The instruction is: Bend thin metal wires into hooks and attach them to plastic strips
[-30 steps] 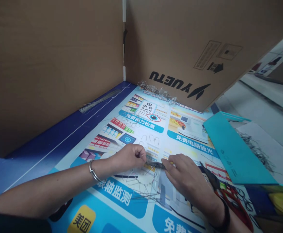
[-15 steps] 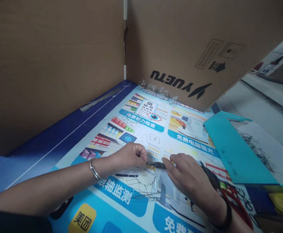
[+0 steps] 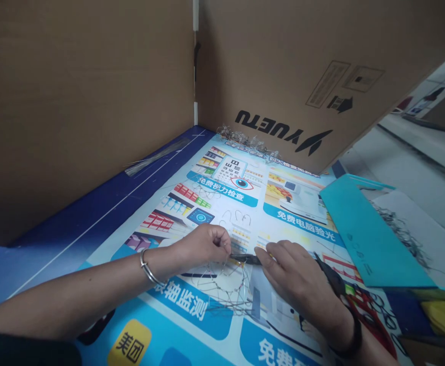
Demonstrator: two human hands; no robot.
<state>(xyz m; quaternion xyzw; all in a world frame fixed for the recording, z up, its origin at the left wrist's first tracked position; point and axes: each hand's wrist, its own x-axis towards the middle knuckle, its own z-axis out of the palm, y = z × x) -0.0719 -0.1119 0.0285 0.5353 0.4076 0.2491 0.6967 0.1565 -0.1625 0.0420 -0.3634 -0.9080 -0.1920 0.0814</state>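
Note:
My left hand (image 3: 209, 244) is closed in a pinch on a thin wire, just above a tangle of bent wires. Closed around dark pliers (image 3: 249, 258), my right hand (image 3: 289, 264) is to the right of it. The tips of the pliers reach the left fingertips, at the pinched wire. Beneath both hands lies the bent wire piece (image 3: 228, 290) with several loops, on a printed poster sheet (image 3: 192, 330). More curved wires (image 3: 241, 218) rest on the poster beyond the hands.
Cardboard walls (image 3: 93, 91) stand at the left and back. Twisted wire pieces (image 3: 245, 140) line the back wall's foot; straight wires (image 3: 157, 157) lie at left. A turquoise box (image 3: 371, 239) with many short wires is at right, near red-handled scissors (image 3: 371, 315).

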